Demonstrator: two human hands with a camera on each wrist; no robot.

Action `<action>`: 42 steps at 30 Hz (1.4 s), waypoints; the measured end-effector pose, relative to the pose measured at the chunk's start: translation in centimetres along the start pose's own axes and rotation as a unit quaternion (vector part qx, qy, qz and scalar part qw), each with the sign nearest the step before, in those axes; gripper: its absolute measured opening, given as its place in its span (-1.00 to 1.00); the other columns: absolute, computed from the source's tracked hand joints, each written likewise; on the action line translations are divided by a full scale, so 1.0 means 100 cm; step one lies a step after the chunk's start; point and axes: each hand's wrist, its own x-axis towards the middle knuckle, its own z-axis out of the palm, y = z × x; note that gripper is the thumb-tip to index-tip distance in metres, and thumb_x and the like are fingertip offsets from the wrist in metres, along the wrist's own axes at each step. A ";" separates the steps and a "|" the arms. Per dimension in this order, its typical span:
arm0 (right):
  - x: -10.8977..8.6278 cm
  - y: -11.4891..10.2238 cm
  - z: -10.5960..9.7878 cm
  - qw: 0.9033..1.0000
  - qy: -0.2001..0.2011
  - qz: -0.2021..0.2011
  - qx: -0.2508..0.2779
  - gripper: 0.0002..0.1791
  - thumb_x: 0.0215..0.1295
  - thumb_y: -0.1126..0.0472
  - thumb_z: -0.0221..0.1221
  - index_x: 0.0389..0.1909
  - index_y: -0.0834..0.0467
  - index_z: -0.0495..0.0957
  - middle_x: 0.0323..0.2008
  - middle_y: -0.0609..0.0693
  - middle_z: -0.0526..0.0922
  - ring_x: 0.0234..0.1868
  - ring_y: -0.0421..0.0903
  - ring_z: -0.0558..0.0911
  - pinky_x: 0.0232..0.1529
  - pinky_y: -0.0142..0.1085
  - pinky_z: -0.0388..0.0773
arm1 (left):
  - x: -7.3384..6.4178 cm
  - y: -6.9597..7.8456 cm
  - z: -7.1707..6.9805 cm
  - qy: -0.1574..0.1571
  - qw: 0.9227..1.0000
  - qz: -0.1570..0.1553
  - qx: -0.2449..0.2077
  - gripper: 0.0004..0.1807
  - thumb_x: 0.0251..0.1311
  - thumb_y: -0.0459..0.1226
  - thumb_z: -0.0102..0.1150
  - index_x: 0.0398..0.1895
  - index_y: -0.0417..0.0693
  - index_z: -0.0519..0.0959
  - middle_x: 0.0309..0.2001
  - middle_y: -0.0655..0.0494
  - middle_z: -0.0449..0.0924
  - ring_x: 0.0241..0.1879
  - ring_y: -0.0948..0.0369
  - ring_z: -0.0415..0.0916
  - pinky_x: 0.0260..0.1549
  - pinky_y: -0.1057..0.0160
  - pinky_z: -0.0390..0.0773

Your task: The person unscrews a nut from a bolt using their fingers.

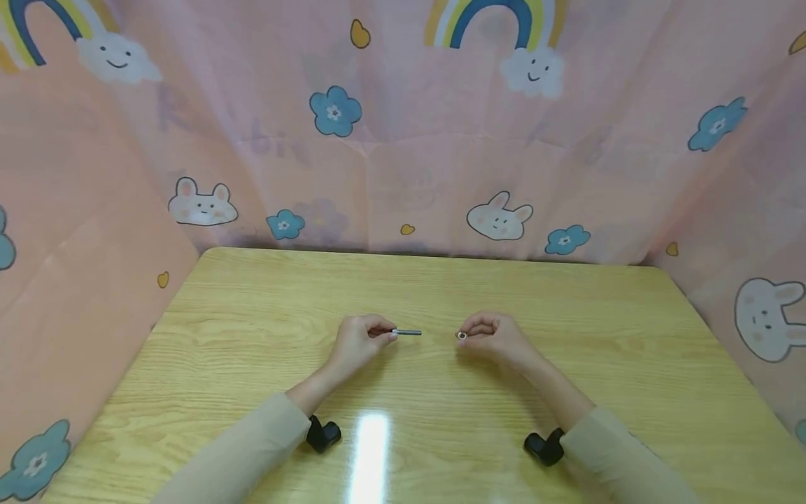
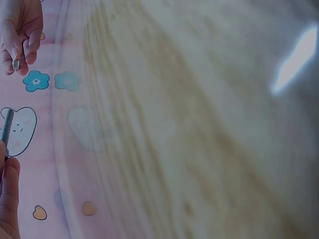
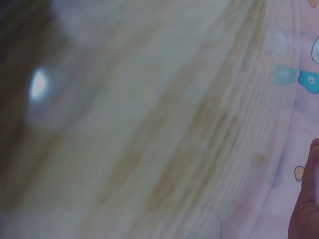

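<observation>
My left hand (image 1: 361,341) pinches a grey threaded bolt (image 1: 411,332) between thumb and fingers, its shank pointing right toward the other hand. In the left wrist view the bolt (image 2: 7,125) shows its thread, with the fingers around its lower end. Across a short gap, my right hand (image 1: 497,338) pinches a small metal nut (image 1: 462,336) at its fingertips, the hole visible. The nut (image 2: 16,64) also appears in the left wrist view, seen nearly edge-on. Only part of the right hand (image 3: 306,199) shows at the edge of the right wrist view; the nut is out of sight there.
Both hands are over a light wood-grain table (image 1: 252,294). A pink patterned cloth (image 1: 403,154) stands behind it and along both sides. Black wrist cameras sit at the left cuff (image 1: 324,435) and the right cuff (image 1: 544,448). A bright reflection lies on the tabletop between the forearms.
</observation>
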 end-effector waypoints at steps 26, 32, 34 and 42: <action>0.011 0.014 0.001 0.991 -0.012 0.039 -0.125 -0.70 0.02 0.28 0.37 -0.20 0.30 0.62 -0.43 -0.05 0.66 -0.36 -0.19 0.60 -0.28 -0.40 0.52 | 0.009 -0.008 0.018 -0.072 0.995 -0.041 0.048 -0.96 0.00 -0.42 0.34 -0.43 -0.21 0.68 -0.44 0.03 0.67 -0.43 0.23 0.60 -0.41 0.43 0.57; 0.012 0.013 0.004 0.990 -0.021 0.039 -0.135 -0.72 0.00 0.31 0.37 -0.24 0.32 0.63 -0.48 -0.04 0.65 -0.42 -0.21 0.58 -0.35 -0.42 0.51 | 0.008 -0.009 0.017 -0.090 0.993 -0.051 0.052 -0.95 0.02 -0.43 0.32 -0.41 -0.23 0.68 -0.41 0.01 0.67 -0.41 0.22 0.59 -0.41 0.42 0.58; 0.012 0.012 0.006 0.990 -0.025 0.034 -0.137 -0.73 -0.01 0.33 0.37 -0.25 0.34 0.62 -0.50 -0.03 0.64 -0.45 -0.21 0.55 -0.40 -0.42 0.50 | 0.007 -0.009 0.016 -0.095 0.993 -0.055 0.053 -0.95 0.02 -0.43 0.32 -0.41 -0.22 0.68 -0.40 0.01 0.67 -0.41 0.23 0.59 -0.41 0.42 0.57; 0.013 0.011 0.011 0.983 -0.018 0.030 -0.178 -0.79 -0.05 0.39 0.38 -0.32 0.30 0.65 -0.61 -0.07 0.53 -0.53 -0.20 0.42 -0.51 -0.40 0.39 | 0.006 -0.009 0.014 -0.104 0.992 -0.061 0.049 -0.92 -0.02 -0.43 0.35 -0.41 -0.22 0.68 -0.42 0.03 0.66 -0.46 0.27 0.56 -0.45 0.43 0.55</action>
